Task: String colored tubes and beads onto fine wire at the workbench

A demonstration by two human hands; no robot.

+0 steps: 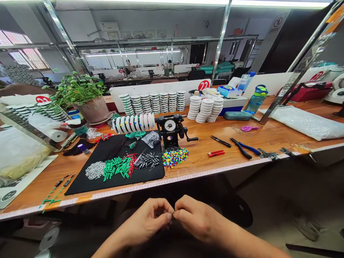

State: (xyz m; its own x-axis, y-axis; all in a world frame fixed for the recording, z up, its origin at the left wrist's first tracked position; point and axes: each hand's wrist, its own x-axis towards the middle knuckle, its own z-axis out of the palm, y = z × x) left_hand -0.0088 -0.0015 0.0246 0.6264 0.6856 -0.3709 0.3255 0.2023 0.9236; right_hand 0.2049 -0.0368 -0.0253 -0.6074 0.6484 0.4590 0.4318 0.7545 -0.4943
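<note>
My left hand [152,220] and my right hand [195,218] meet in front of the table's edge, above my lap. Both are closed in a pinch, fingertips nearly touching. Whatever lies between them is too small and dark to name. Beyond them on the table is a black mat [118,182] with piles of silver pieces [95,170], green tubes [117,168], red pieces [131,165] and black parts [147,160]. Coloured beads [175,157] lie at the mat's right, below a black hand-crank winder [170,130] carrying a row of white spools [133,123].
Pliers [244,147], a thin black tool [220,141] and a red box [216,153] lie to the right. Stacked white spools [206,109], a potted plant [90,107] and a water bottle [255,100] stand behind. A measuring tape [204,174] runs along the front edge.
</note>
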